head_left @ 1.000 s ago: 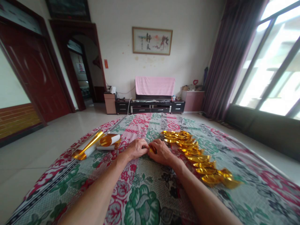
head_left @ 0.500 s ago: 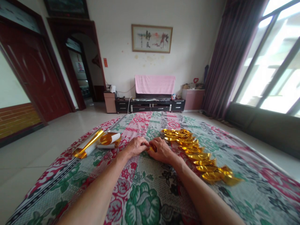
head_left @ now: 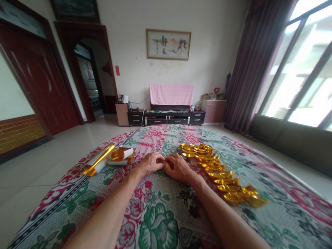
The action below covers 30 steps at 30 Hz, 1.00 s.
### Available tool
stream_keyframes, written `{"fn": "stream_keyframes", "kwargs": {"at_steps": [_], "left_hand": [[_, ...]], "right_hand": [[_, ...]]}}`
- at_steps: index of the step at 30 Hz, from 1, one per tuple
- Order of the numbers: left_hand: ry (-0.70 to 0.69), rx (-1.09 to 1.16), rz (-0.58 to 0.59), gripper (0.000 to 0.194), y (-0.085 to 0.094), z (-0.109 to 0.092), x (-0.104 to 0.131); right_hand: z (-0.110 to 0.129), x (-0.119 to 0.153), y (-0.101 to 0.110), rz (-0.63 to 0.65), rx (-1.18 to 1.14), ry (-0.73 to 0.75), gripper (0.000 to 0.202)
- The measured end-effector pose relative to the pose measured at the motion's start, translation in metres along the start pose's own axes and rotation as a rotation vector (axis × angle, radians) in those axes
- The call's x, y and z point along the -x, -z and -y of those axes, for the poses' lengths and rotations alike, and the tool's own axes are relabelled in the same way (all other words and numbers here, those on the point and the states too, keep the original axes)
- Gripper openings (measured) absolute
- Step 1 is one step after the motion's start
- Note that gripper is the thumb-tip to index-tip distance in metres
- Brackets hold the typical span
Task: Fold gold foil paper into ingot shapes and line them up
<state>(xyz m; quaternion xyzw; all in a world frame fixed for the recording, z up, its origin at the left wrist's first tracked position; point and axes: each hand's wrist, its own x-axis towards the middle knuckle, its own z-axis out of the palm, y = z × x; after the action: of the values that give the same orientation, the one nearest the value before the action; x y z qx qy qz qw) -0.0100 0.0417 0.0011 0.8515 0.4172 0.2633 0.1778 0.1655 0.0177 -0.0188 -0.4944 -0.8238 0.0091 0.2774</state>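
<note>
Both sets of fingers (head_left: 173,158) pinch closed on gold foil (head_left: 169,164) over a flowered tablecloth (head_left: 158,224), facing a black cabinet (head_left: 135,119).

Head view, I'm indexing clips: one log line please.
right hand: holding gold foil; left hand: fingertips at it; folded pieces: right; rolled sheets: left

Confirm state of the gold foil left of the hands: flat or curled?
Curled: the gold foil bends over on itself in loose rolls, white side showing, on the floral cloth.

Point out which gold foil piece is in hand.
The small piece between the left hand and right hand; the other pieces lie on the flowered cloth.
</note>
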Motion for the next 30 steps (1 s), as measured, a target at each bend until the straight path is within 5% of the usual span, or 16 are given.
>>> {"fn": "stream_keyframes", "kwargs": {"at_steps": [13, 23, 30], "left_hand": [[0.028, -0.136, -0.101, 0.02, 0.002, -0.002, -0.003], [0.229, -0.314, 0.055, 0.021, 0.008, -0.01, -0.002], [0.236, -0.376, 0.058, 0.024, 0.005, -0.018, -0.003]], "right_hand": [[0.003, 0.002, 0.001, -0.023, -0.001, -0.002, 0.023], [0.007, 0.003, 0.006, -0.041, 0.005, -0.014, 0.018], [0.008, 0.002, 0.005, -0.043, 0.013, -0.009, 0.019]]}}
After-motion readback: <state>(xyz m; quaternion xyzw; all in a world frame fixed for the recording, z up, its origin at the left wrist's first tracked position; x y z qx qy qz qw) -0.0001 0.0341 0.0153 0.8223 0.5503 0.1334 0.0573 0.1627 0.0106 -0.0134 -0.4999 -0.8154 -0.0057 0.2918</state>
